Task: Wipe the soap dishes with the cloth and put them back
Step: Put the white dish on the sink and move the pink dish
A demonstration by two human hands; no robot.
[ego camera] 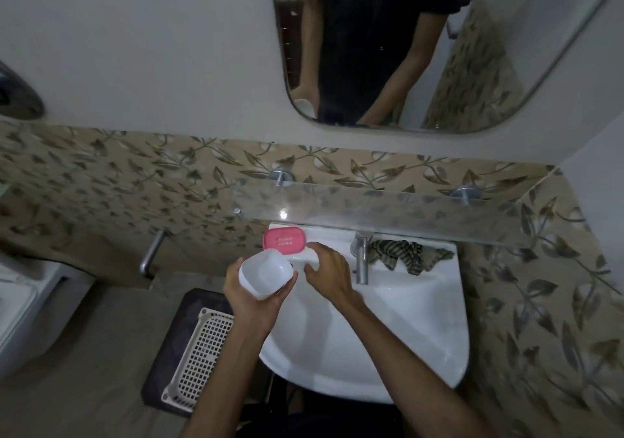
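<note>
- Your left hand [256,289] has its fingers wrapped round a white soap dish [265,273], holding it up over the left edge of the washbasin [405,319] with the hollow side facing you.
- Your right hand [329,270] is down on the basin's back ledge, fingers curled over something white there. It looks like another white dish part, but the hand covers most of it, so you can't really tell what it is or whether it's actually gripped.
- The pink soap dish [284,241] sits flat on the back-left corner of the ledge, just behind both hands and close to your right fingertips.
- The cloth [408,255], a striped dark-and-tan rag, is bunched on the ledge's right side, not in either hand.
- The steel tap [361,258] stands between your right hand and the cloth, so that's the thing in the way on that side.
- A frosted glass shelf [388,214] juts out over the back of the basin, right above the pink dish and the tap.
- Down on the floor to the left there's a white plastic basket [202,353] lying on a dark mat [175,336].
- A mirror [388,49] hangs above, and a metal bar [152,251] sticks out of the leaf-patterned tiles on the left.
</note>
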